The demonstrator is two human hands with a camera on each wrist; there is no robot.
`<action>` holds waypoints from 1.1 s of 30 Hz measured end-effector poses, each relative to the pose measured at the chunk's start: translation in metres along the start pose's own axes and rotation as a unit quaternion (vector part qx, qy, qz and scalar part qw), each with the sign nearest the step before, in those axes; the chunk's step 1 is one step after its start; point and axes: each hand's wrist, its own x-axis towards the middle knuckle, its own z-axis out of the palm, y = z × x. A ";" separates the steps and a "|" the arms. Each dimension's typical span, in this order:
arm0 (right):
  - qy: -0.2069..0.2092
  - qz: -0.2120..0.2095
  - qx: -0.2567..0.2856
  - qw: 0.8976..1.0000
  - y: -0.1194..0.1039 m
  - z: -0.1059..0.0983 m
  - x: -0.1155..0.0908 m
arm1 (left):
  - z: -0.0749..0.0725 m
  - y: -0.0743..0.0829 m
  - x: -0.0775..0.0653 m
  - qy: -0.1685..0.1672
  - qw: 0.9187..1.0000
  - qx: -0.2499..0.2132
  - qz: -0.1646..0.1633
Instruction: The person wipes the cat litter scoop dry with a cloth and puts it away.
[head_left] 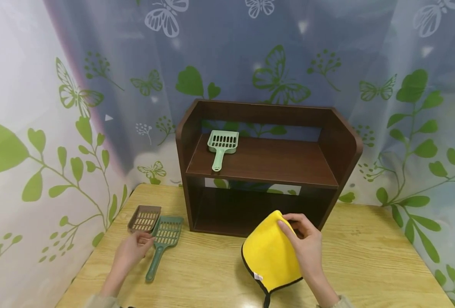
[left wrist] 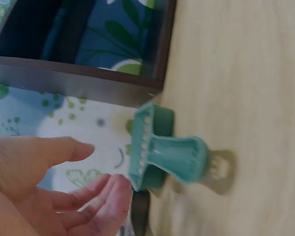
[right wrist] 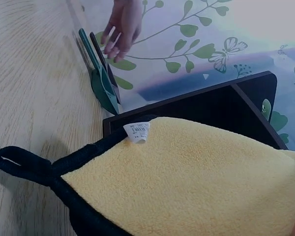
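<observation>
My right hand (head_left: 306, 246) pinches the top corner of a yellow cloth (head_left: 271, 252) with black edging, which hangs down with its loop lowest. A small white label (right wrist: 137, 132) shows on the cloth's edge in the right wrist view. On the left, my left hand (head_left: 133, 252) hovers with thumb and fingers apart and nothing between them. Close by it lie a brown litter scoop (head_left: 144, 217), its handle hidden behind the hand, and a dark green litter scoop (head_left: 159, 252). The green one's handle points toward me.
A dark brown two-tier shelf (head_left: 262, 179) stands at the back of the wooden table (head_left: 373, 256). On its upper board, at the left, sits a light green litter scoop (head_left: 220, 158). Patterned curtains (head_left: 227, 55) hang behind and at the left.
</observation>
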 end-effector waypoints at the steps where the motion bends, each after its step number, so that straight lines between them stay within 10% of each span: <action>1: 0.000 0.000 0.001 1.000 0.000 0.000 0.000 | 0.001 -0.002 -0.002 -0.008 1.000 0.004 -0.006; 13: 0.002 0.000 -0.002 1.000 0.004 -0.001 -0.001 | 0.033 -0.014 -0.006 -0.041 0.999 0.030 0.008; 33: 0.004 -0.002 -0.007 1.000 0.005 -0.004 -0.003 | 0.042 -0.007 -0.009 -0.086 0.976 -0.190 -0.063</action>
